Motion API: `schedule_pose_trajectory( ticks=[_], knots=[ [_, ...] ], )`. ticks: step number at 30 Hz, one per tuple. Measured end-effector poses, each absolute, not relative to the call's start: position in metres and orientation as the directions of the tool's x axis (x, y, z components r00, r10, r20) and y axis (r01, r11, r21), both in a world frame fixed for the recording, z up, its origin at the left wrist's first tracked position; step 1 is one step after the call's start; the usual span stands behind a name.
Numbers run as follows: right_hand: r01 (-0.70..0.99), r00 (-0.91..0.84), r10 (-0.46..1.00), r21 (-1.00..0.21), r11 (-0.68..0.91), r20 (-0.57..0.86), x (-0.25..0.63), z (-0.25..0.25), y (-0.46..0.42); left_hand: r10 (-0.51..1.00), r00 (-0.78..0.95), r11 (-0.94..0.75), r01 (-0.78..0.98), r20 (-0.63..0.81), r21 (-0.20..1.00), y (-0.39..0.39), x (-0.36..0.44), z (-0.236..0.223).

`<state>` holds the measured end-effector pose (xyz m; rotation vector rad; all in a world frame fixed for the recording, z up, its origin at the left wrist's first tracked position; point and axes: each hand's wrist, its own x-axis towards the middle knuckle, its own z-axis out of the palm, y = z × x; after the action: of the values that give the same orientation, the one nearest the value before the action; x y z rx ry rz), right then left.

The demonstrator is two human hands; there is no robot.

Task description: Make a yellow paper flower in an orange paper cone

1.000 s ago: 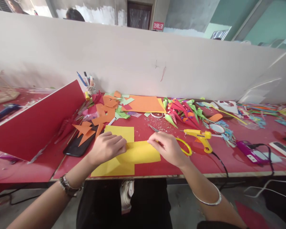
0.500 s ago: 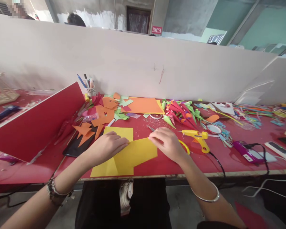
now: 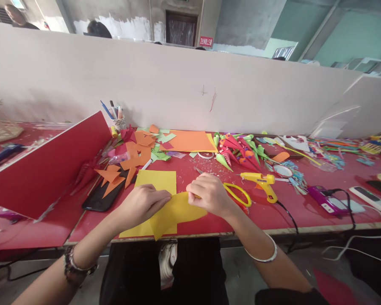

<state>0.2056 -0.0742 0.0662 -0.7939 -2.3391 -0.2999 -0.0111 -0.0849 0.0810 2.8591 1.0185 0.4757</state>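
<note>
A yellow sheet of paper [image 3: 171, 212] is held up by its top edge between both hands. My left hand [image 3: 146, 204] pinches it at the left end. Further right, my right hand [image 3: 208, 195] is closed on the same edge, with a bit of yellow curling at its fingers. Below and behind it, a second yellow sheet [image 3: 160, 178] lies flat on the red table. Yellow-handled scissors [image 3: 247, 199] rest just right of my right hand, partly covered by it.
A yellow glue gun [image 3: 263, 182] lies to the right, its cord over the table's front edge. Behind are orange paper scraps [image 3: 136, 154], an orange sheet [image 3: 190, 140] and a pile of small cones [image 3: 238, 150]. A black phone [image 3: 103, 197] and a red board [image 3: 57, 165] are left.
My right hand has moved left along the paper's top edge, closer to my left hand, and its fingers have curled in. More of the scissors' handles now shows.
</note>
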Motion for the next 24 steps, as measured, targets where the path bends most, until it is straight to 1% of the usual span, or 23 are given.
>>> schedule_pose_trajectory(
  ticks=[2,4,5,6,7,8,9,10,11,12,13,15,17,18,20,22,24],
  knots=[
    [0.632,-0.590,0.486,-0.006,0.775,0.645,0.218,0.062,-0.070,0.641,0.727,-0.768,0.612,0.248,0.190,-0.084,-0.019,0.081],
    [0.662,-0.534,0.530,-0.063,0.747,0.659,0.232,0.057,-0.065,0.671,0.703,-0.741,0.627,0.235,0.239,-0.083,-0.029,0.081],
    [0.687,-0.476,0.570,-0.122,0.716,0.669,0.239,0.055,-0.063,0.697,0.679,-0.716,0.641,0.231,0.276,-0.082,-0.033,0.081],
    [0.711,-0.389,0.624,-0.210,0.671,0.678,0.245,0.052,-0.062,0.731,0.642,-0.680,0.661,0.231,0.317,-0.082,-0.038,0.081],
    [0.718,-0.285,0.692,-0.330,0.612,0.663,0.249,0.050,-0.062,0.768,0.597,-0.637,0.680,0.231,0.363,-0.082,-0.041,0.080],
    [0.691,-0.196,0.765,-0.467,0.552,0.614,0.251,0.047,-0.063,0.804,0.548,-0.590,0.695,0.230,0.410,-0.083,-0.043,0.079],
    [0.631,-0.143,0.835,-0.601,0.490,0.531,0.251,0.044,-0.066,0.836,0.499,-0.544,0.704,0.227,0.457,-0.083,-0.044,0.076],
    [0.549,-0.140,0.894,-0.719,0.428,0.425,0.248,0.040,-0.069,0.864,0.450,-0.500,0.706,0.227,0.502,-0.083,-0.043,0.072],
    [0.454,-0.176,0.931,-0.812,0.365,0.320,0.244,0.036,-0.073,0.887,0.402,-0.459,0.702,0.229,0.545,-0.084,-0.040,0.068],
    [0.373,-0.236,0.945,-0.877,0.302,0.225,0.237,0.033,-0.078,0.907,0.351,-0.419,0.694,0.232,0.585,-0.084,-0.037,0.062],
    [0.298,-0.280,0.946,-0.922,0.245,0.161,0.230,0.029,-0.083,0.925,0.298,-0.380,0.684,0.236,0.623,-0.084,-0.033,0.056],
    [0.170,-0.312,0.946,-0.974,0.153,0.094,0.217,0.023,-0.090,0.951,0.216,-0.309,0.663,0.221,0.682,-0.084,-0.027,0.043],
    [0.129,-0.252,0.966,-0.988,0.086,0.051,0.207,0.021,-0.092,0.959,0.186,-0.282,0.651,0.213,0.705,-0.083,-0.021,0.033],
    [0.118,-0.212,0.976,-0.991,0.067,0.041,0.203,0.021,-0.091,0.955,0.167,-0.293,0.659,0.245,0.693,-0.082,-0.019,0.030],
    [0.085,-0.140,0.989,-0.995,0.061,0.049,0.198,0.023,-0.088,0.913,0.098,-0.344,0.708,0.396,0.617,-0.082,-0.013,0.028],
    [0.052,-0.087,0.993,-0.995,0.083,0.079,0.192,0.026,-0.085,0.826,0.042,-0.386,0.769,0.562,0.510,-0.084,-0.005,0.032],
    [0.052,-0.050,0.991,-0.991,0.125,0.122,0.186,0.030,-0.085,0.778,0.086,-0.452,0.765,0.622,0.459,-0.087,0.005,0.038]
  ],
)
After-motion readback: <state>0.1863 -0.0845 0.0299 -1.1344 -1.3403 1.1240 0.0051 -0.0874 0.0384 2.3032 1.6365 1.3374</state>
